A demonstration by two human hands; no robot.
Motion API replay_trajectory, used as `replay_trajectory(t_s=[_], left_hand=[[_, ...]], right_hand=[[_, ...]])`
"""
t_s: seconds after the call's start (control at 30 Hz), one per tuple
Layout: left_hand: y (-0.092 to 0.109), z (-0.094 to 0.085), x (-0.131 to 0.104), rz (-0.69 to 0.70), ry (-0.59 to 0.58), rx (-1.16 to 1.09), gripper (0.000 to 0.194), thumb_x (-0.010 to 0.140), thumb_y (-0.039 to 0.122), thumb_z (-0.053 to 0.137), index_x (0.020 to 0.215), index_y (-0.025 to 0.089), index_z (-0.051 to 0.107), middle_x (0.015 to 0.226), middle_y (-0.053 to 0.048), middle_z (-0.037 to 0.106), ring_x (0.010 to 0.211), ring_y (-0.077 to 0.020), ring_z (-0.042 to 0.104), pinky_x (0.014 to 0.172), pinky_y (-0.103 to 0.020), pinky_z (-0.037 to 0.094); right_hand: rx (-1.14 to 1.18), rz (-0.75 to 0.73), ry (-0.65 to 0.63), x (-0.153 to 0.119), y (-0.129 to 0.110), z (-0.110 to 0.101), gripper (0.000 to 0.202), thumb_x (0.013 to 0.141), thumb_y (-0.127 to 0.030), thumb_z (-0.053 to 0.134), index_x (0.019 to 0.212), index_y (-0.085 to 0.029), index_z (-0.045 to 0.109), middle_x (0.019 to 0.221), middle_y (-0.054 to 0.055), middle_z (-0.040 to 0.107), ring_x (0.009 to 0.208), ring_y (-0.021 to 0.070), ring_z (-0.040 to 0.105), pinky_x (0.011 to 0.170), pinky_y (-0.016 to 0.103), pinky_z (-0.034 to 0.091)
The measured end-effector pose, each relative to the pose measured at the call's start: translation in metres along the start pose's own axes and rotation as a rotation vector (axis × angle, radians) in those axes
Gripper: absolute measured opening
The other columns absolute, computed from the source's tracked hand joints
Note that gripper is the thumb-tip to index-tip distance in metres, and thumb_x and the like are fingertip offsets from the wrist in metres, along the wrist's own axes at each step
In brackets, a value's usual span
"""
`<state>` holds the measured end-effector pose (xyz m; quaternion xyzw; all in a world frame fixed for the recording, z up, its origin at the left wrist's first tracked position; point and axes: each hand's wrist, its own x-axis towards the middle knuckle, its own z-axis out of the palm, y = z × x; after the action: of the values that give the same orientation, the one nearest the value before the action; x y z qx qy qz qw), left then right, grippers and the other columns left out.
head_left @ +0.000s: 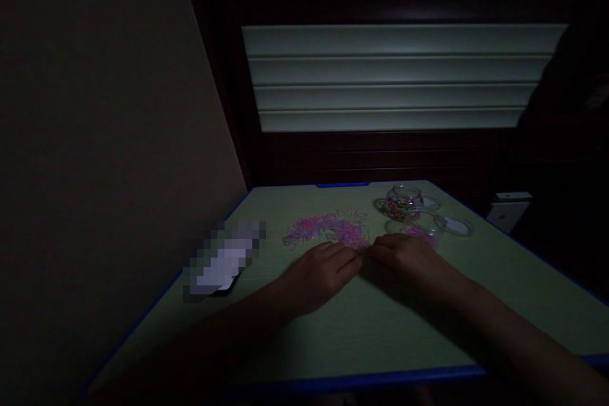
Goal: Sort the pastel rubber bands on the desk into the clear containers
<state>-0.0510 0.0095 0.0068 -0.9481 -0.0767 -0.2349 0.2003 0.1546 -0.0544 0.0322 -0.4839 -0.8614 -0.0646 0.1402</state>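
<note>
A loose pile of small pink and purple bands (328, 226) lies spread on the green table (304, 342). At the pile's near edge, my left hand (325, 271) has its fingers bent and pressed together. My right hand (402, 257) is just to its right, fingers closed as well, the fingertips of both hands almost meeting. Whatever they hold is too small and dark to make out. Behind my right hand stands a clear open container (425, 222) with more pink bands in it. Beyond that is a round glass jar (403, 202) holding multicoloured pieces.
Two clear round lids with white centres, one at the right (457, 226), lie beside the containers. A blurred pale object (226, 263) rests at the table's left side. A wall rises at left; a white box (508, 214) stands beyond the right edge.
</note>
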Motion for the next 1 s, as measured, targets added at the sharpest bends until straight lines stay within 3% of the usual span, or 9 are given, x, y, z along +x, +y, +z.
replay_trajectory(t_s=[0.3, 0.5, 0.7, 1.0], left_hand=[[0.0001, 0.0013, -0.0014, 0.010, 0.007, -0.011, 0.018, 0.093, 0.013, 0.039, 0.106, 0.011, 0.052, 0.090, -0.006, 0.059, 0.082, -0.0161, 0.053, 0.075, -0.030, 0.046], [-0.0009, 0.0007, 0.0002, 0.043, 0.040, -0.017, 0.018, 0.093, 0.012, 0.039, 0.105, 0.010, 0.053, 0.090, -0.007, 0.059, 0.080, -0.0158, 0.053, 0.073, -0.030, 0.047], [-0.0008, 0.0006, 0.0002, 0.053, 0.030, -0.022, 0.018, 0.093, 0.012, 0.039, 0.103, 0.010, 0.054, 0.087, -0.006, 0.059, 0.077, -0.0158, 0.052, 0.070, -0.029, 0.046], [-0.0014, 0.0037, -0.0009, -0.096, 0.037, -0.059, 0.015, 0.093, 0.014, 0.041, 0.101, 0.013, 0.054, 0.089, -0.004, 0.058, 0.082, -0.0161, 0.054, 0.073, -0.029, 0.046]], right_hand=[[-0.027, 0.029, 0.039, 0.0006, 0.0003, 0.0027, 0.015, 0.086, -0.016, 0.047, 0.093, -0.016, 0.060, 0.081, 0.005, 0.062, 0.070, 0.0141, 0.055, 0.063, 0.026, 0.035], [-0.032, 0.013, 0.063, -0.0003, 0.0005, 0.0043, 0.023, 0.086, -0.015, 0.047, 0.107, -0.016, 0.057, 0.090, 0.007, 0.063, 0.078, 0.0163, 0.058, 0.066, 0.026, 0.037], [-0.020, -0.015, 0.016, -0.0002, -0.0008, 0.0040, 0.015, 0.084, -0.015, 0.051, 0.094, -0.019, 0.062, 0.080, 0.003, 0.061, 0.067, 0.0126, 0.053, 0.060, 0.024, 0.033], [-0.020, 0.007, 0.021, -0.0013, 0.0020, 0.0016, 0.013, 0.086, -0.014, 0.049, 0.089, -0.016, 0.062, 0.079, 0.003, 0.060, 0.067, 0.0113, 0.051, 0.062, 0.024, 0.032]])
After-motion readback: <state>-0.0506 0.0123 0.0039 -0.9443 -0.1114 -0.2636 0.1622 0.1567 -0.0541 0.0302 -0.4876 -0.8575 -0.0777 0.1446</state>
